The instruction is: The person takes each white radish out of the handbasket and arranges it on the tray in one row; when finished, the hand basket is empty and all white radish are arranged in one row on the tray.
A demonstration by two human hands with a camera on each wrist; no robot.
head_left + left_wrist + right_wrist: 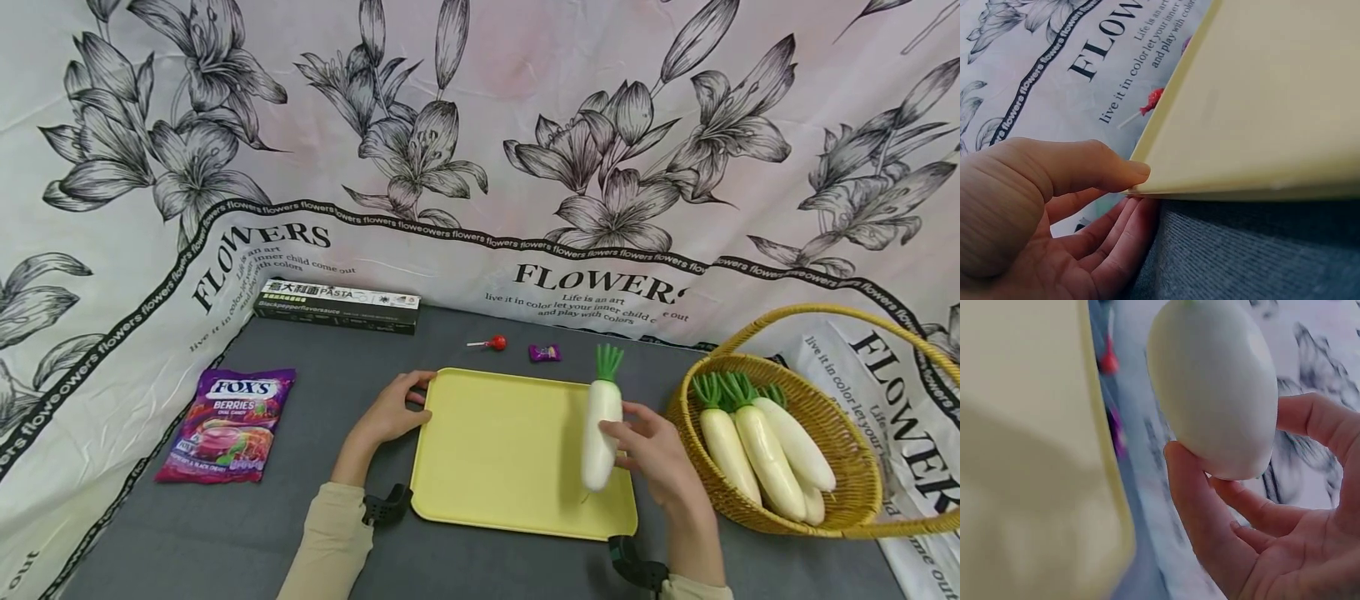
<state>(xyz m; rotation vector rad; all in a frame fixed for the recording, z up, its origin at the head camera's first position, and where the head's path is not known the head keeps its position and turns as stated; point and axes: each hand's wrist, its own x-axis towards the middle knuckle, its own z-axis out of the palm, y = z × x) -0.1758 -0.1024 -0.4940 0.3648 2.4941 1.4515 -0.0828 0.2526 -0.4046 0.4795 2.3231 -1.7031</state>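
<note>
A pale yellow tray [502,450] with rounded corners lies on the grey cloth in front of me. My left hand [393,408] pinches its left edge; in the left wrist view the thumb [1100,165] lies on the rim and the fingers curl beneath it. Above the tray's right side, my right hand [656,450] grips a white radish [602,425] with a green top pointing away from me. The right wrist view shows the radish's smooth body [1216,387] held between thumb and fingers, with its shadow falling on the tray.
To the right stands a woven basket [858,467] with a tall handle and several white radishes [768,458] inside. Behind the tray lie a red lollipop [497,342] and a purple wrapped candy [544,353]. A black pasta box [337,310] and a purple Fox's candy bag [231,429] are at left.
</note>
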